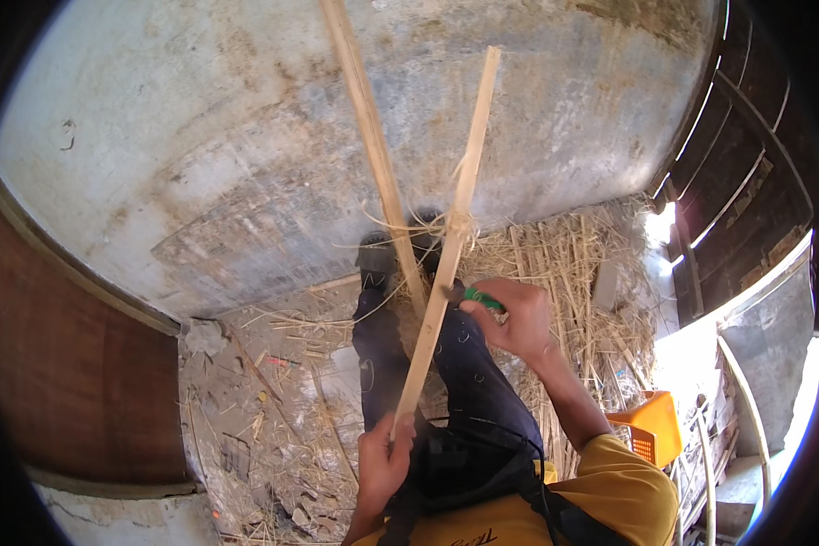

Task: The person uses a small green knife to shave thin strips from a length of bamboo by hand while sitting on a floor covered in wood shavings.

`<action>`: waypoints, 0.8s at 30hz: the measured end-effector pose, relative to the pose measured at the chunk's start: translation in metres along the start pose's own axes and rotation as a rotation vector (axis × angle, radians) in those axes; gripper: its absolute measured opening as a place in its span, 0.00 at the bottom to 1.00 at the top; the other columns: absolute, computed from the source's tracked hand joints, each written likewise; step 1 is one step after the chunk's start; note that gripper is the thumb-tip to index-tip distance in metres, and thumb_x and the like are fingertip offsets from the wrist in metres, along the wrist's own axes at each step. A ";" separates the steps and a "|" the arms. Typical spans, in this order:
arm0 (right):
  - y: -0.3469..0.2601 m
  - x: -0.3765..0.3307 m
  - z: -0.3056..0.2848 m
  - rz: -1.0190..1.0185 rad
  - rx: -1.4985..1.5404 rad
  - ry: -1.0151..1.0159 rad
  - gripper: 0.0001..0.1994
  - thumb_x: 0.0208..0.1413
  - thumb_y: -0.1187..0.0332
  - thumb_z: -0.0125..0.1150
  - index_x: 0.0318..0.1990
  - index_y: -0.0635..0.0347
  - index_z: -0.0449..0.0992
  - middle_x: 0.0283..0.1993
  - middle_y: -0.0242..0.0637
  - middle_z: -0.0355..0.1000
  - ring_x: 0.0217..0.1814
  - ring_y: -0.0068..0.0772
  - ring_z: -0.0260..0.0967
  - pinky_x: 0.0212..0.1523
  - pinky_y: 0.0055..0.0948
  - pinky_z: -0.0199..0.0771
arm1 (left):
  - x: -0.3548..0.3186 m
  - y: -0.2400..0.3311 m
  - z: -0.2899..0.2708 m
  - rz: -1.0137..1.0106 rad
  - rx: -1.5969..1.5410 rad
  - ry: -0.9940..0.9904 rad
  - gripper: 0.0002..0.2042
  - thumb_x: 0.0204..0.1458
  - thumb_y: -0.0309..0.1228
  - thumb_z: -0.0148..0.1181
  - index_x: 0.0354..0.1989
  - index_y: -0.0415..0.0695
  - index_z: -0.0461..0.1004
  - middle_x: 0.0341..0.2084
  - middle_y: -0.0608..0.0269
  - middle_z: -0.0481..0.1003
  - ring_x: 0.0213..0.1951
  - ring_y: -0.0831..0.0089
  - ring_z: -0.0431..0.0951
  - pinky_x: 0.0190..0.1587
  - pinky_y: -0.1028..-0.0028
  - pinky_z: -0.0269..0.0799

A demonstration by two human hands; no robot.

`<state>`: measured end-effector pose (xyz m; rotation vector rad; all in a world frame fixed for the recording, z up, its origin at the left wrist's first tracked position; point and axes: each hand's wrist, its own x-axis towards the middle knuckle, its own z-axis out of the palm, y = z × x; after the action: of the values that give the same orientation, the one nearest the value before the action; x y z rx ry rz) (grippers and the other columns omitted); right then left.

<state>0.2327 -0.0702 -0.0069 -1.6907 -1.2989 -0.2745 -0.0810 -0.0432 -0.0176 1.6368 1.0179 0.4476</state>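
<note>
A long, pale strip of wood or bamboo [471, 173] slants up and away from my lap, its near end wrapped in the fingers of my left hand [385, 462]. Curled shavings [461, 224] cling to the strip around its middle. My right hand [519, 317] is closed around a green-handled knife [479, 298], whose short dark blade rests at the strip's right edge. The blade's exact contact is too small to make out. Behind the strip, a second, longer pole [370, 127] leans between my legs and runs up against the wall.
A stained grey wall [246, 155] rises in front of me. Shavings and split sticks [573, 273] litter the floor, thickest on the right. An orange plastic basket [662, 428] stands at lower right, near bent poles [744, 396]. A brown wooden panel [73, 355] is on the left.
</note>
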 end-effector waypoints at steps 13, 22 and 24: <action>0.012 0.007 -0.009 0.082 0.065 -0.192 0.13 0.65 0.55 0.77 0.42 0.55 0.88 0.30 0.38 0.81 0.27 0.43 0.79 0.30 0.40 0.77 | -0.010 -0.014 -0.002 -0.029 -0.073 -0.060 0.14 0.77 0.37 0.59 0.44 0.38 0.82 0.19 0.70 0.72 0.22 0.85 0.68 0.26 0.75 0.62; -0.017 -0.012 0.001 0.022 0.165 -0.221 0.12 0.64 0.57 0.79 0.45 0.54 0.87 0.34 0.34 0.84 0.28 0.40 0.83 0.30 0.38 0.80 | 0.014 0.009 -0.001 0.009 -0.247 -0.143 0.17 0.81 0.34 0.50 0.59 0.35 0.83 0.22 0.72 0.69 0.24 0.85 0.67 0.27 0.77 0.62; -0.022 -0.015 0.002 0.020 0.130 -0.214 0.13 0.63 0.56 0.79 0.44 0.54 0.87 0.34 0.34 0.84 0.28 0.40 0.83 0.30 0.39 0.80 | 0.016 0.008 0.001 0.047 -0.252 -0.137 0.16 0.80 0.30 0.51 0.62 0.35 0.82 0.24 0.72 0.70 0.26 0.85 0.67 0.29 0.78 0.62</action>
<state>0.2072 -0.0783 -0.0056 -1.6544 -1.4235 0.0042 -0.0680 -0.0310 -0.0138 1.4464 0.7883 0.4684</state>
